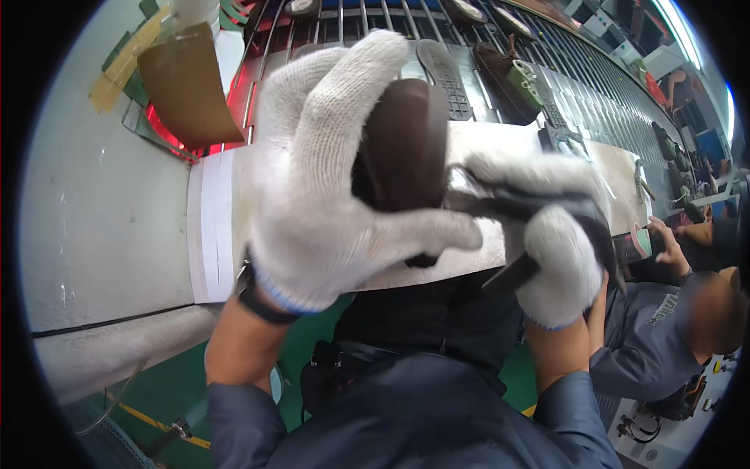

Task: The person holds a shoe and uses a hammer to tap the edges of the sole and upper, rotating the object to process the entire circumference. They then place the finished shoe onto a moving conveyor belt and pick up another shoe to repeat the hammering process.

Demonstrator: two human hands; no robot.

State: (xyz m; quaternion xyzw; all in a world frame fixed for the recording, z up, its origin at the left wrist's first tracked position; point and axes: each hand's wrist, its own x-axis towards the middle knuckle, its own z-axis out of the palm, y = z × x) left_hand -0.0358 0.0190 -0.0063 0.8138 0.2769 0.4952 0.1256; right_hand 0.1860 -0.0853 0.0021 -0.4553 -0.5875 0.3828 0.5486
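Your left hand [328, 180] grips the brown shoe [406, 144], its long axis upright; your right hand [547, 250], just beside it, clasps a dark tool [516, 273].

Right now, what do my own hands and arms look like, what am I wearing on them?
Both hands wear white knitted cotton work gloves, left hand and right hand, each with a thin blue band at the cuff. A dark strap circles the left wrist. The forearms are bare, and dark blue-grey jacket sleeves are pushed up.

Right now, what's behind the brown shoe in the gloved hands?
Behind the brown shoe: conveyor carrying a dark sole and another shoe. The left hand hides the rest.
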